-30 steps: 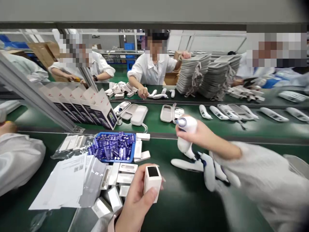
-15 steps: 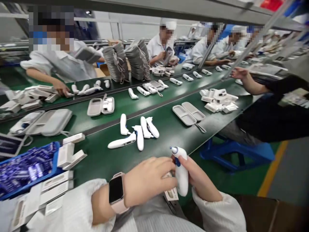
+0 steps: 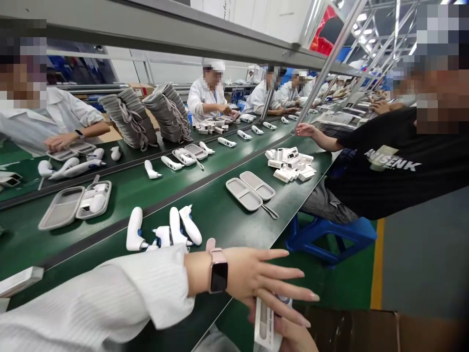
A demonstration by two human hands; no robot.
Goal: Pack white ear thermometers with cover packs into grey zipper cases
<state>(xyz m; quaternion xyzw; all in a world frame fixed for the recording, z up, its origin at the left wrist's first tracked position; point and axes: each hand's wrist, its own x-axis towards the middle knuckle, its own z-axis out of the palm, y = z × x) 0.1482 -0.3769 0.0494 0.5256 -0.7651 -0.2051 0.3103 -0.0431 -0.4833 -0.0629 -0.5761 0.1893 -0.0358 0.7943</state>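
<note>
My left hand (image 3: pixel 264 281), with a watch on its wrist, reaches to the right past the edge of the green belt (image 3: pixel 220 215). Its fingers are stretched out flat over a small white box (image 3: pixel 266 328). My right hand (image 3: pixel 291 338) is mostly hidden under the left one and grips that box from below. A bit of blue and white shows at the box's top, under my left fingers. Several white thermometers (image 3: pixel 176 232) lie on the belt just behind my left forearm.
An open grey case (image 3: pixel 249 190) lies empty further along the belt, and another case (image 3: pixel 75 205) holds a device. A person in a black shirt (image 3: pixel 384 161) sits on a blue stool (image 3: pixel 330 234) beside a pile of white boxes (image 3: pixel 289 164). A cardboard carton (image 3: pixel 366 332) stands at bottom right.
The view has swung right and down the line. My hands dropped below the belt edge. The thermometer in my right hand is now mostly hidden by the box. My left fingers have spread out.
</note>
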